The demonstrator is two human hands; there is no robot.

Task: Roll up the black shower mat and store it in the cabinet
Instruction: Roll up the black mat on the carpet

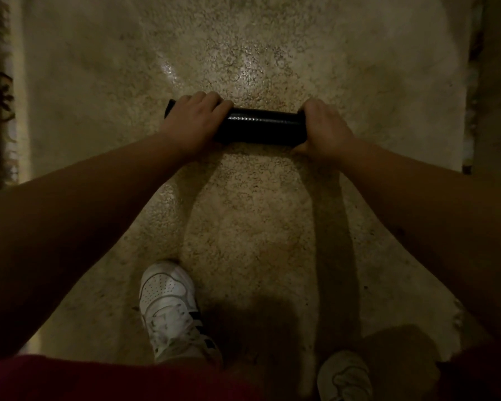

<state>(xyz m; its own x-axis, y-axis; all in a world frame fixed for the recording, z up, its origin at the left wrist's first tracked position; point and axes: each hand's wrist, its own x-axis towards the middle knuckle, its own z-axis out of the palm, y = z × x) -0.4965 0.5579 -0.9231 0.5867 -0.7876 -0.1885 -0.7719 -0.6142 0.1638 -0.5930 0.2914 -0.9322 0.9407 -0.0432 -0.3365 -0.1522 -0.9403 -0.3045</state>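
- Here, mat (pixel 258 127): black, glossy, rolled into a tight tube; lies crosswise above the floor, between the two hands, in the middle of the view. Whether it rests on the floor or is lifted clear cannot be told.
- Left hand (pixel 191 123): wrapped over the roll's left end, fingers curled across the top, closed on the mat; a short stub of the roll sticks out past it.
- Right hand (pixel 323 128): clasped round the roll's right end, fingers curled over the top, thumb on the near side, closed on the mat.
- Floor (pixel 258 212): speckled beige stone, shiny, with a bright glare patch beyond the mat and arm shadows on the near side.
- Left shoe (pixel 168 308): white, laced, black stripes on its side; on the floor, well short of the mat.
- Right shoe (pixel 344 377): white, toe only, at the bottom edge.
- Rug (pixel 6 111): patterned strip along the left edge, dim.
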